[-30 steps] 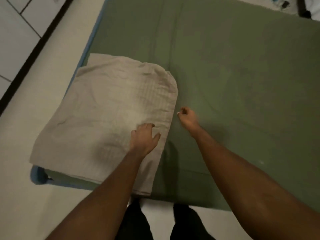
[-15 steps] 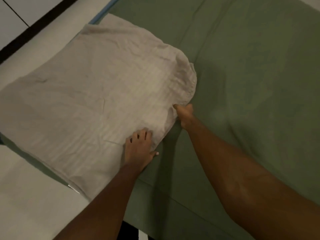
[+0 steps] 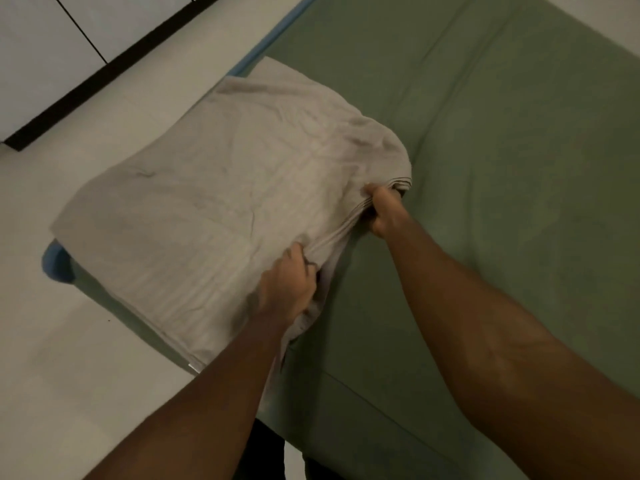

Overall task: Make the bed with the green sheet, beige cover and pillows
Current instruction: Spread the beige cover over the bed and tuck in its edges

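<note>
A folded beige cover (image 3: 221, 209) lies on the near left corner of the bed, over the green sheet (image 3: 502, 168) that is spread across the mattress. My left hand (image 3: 287, 289) grips the cover's right edge near its front, fingers curled into the bunched cloth. Farther along the same edge, my right hand (image 3: 381, 213) holds the folded layers near the cover's far right corner. The cloth between my hands is gathered and lifted a little. No pillows are in view.
The blue mattress corner (image 3: 57, 261) sticks out under the cover at the left. White floor (image 3: 69, 375) runs along the bed's left side, with a black strip (image 3: 104, 74) and white wall panels beyond. My dark trouser legs stand at the bed's near edge.
A second ago my left hand lay flat on the cover and my right hand hovered beside it. Both have since closed on the cover's right edge and bunched it up.
</note>
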